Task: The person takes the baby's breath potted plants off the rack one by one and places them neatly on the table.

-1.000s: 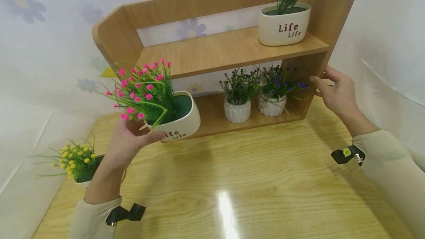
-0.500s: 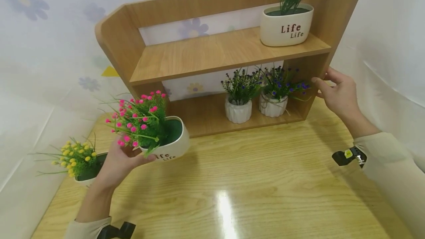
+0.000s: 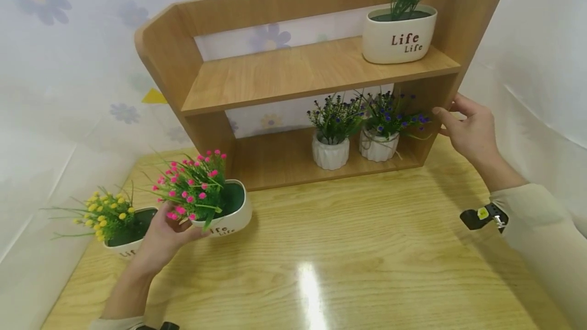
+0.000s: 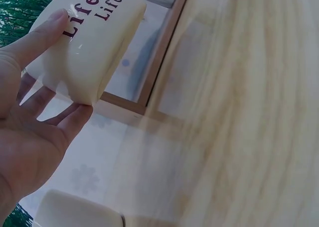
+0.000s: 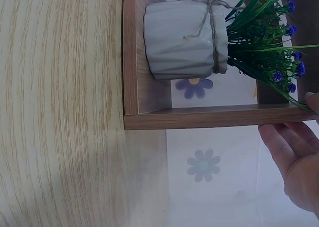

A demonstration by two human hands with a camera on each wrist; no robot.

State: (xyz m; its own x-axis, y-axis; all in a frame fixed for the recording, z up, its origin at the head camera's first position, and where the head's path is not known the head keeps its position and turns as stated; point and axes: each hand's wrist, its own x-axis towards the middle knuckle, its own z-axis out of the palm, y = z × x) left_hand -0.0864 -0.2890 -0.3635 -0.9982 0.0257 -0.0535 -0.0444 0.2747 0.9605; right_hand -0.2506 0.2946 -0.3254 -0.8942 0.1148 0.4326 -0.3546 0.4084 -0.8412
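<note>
Holding the pink-flowered pot (image 3: 236, 219) by its left end, the left hand (image 3: 161, 239) works at lower left of the frame — thumb on the lettered front, fingers behind, spread to the pot's thickness. From that grip the pot reaches rightward, long axis rising slightly to the right, in front of the wooden shelf unit's (image 3: 293, 73) lower left corner; whether its base touches the table (image 3: 357, 253) I can't tell. Far across, at right of the frame, the right hand (image 3: 472, 129) pinches the shelf's side panel (image 3: 451, 85). And the count — three oval pots: pink, the yellow-flowered pot (image 3: 130, 244) lower left, the tall green plant's pot (image 3: 399, 39) upper right; two ribbed pots, one plain pot (image 3: 331, 154), one twine-tied pot (image 3: 377, 149); one shelf unit.
</note>
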